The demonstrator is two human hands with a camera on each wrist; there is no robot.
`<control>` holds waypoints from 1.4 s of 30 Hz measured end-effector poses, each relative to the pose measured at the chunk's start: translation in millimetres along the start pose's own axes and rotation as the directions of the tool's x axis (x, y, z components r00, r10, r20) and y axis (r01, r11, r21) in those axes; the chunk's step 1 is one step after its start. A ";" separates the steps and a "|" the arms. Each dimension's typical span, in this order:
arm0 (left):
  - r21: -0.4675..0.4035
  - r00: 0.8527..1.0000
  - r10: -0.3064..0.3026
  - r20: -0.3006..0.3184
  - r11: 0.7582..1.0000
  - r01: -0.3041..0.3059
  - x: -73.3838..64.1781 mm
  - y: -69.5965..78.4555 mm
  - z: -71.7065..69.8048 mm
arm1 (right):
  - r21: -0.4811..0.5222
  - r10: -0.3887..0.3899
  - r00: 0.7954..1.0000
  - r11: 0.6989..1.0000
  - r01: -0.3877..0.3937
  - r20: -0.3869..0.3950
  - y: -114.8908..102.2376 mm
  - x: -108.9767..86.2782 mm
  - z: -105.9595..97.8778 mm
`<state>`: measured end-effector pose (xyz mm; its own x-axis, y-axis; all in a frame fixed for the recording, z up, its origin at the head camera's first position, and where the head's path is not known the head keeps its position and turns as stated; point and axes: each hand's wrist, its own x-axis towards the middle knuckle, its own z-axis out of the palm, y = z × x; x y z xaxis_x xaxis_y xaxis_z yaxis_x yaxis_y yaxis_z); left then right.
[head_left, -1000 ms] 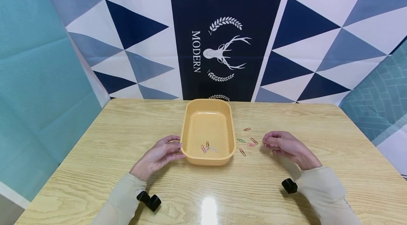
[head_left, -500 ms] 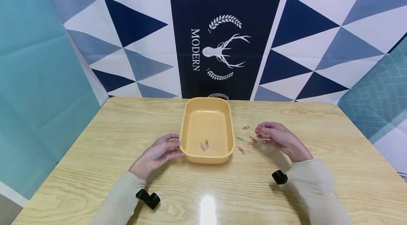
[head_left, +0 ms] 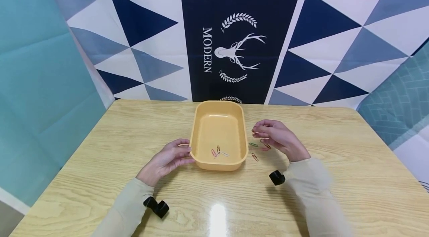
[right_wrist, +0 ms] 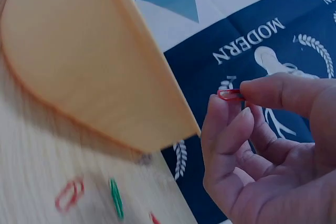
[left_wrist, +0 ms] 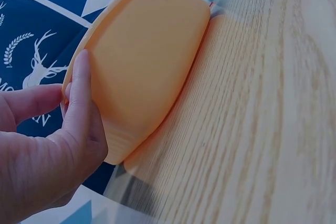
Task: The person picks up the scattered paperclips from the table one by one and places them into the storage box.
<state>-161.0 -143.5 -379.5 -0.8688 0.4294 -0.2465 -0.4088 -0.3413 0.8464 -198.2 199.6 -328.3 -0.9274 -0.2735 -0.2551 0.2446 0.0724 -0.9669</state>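
A yellow plastic tray (head_left: 219, 127) stands mid-table. My left hand (head_left: 167, 159) grips its left rim, the thumb and a finger on either side of the edge (left_wrist: 79, 69). Just off the tray's right side, my right hand (head_left: 278, 138) is raised over the table. Between its thumb and fingers it pinches a red paper clip (right_wrist: 230, 95). Inside the tray, near its front, lie several paper clips, among them a pink clip (head_left: 213, 152) and a white clip (head_left: 226, 154).
On the wood table (head_left: 187, 199), right of the tray, lie a green paper clip (head_left: 253, 144), a red paper clip (head_left: 255, 157) and others partly behind my right hand. A patterned cloth (head_left: 151, 36) hangs behind the table's back edge.
My right hand has moved left and away from me, over the loose clips to near the tray, carrying the red paper clip. The left hand keeps its grip on the rim.
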 end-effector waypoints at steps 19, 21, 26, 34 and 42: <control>-0.024 1.000 -0.011 -0.021 1.000 0.010 -0.3 -1.9 2.4 | -0.099 -0.059 0.998 0.993 0.058 -0.003 -7.0 22.9 57.0; -0.025 1.000 -0.009 -0.016 1.000 0.009 -0.4 -2.0 2.2 | -0.107 -0.058 0.998 0.993 0.058 0.001 -6.6 23.3 56.8; -0.020 1.000 -0.007 -0.014 1.000 0.006 -0.4 -2.3 1.7 | -0.123 -0.055 0.999 0.991 0.054 -0.001 -5.9 24.1 56.4; -0.026 1.000 -0.012 -0.015 1.000 0.011 -0.9 -3.0 1.4 | -0.134 -0.045 0.999 0.990 0.042 -0.017 -3.6 25.6 57.3; -0.014 1.000 -0.005 -0.007 1.000 0.004 -0.4 -2.2 2.1 | -0.124 -0.072 0.997 0.990 0.072 0.004 -3.6 24.8 56.5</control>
<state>-159.1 -141.2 -380.3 -0.8690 0.4249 -0.2538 -0.4165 -0.3510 0.8387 -206.1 138.3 -331.2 -0.9414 -0.2818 -0.1852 0.1405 0.1715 -0.9751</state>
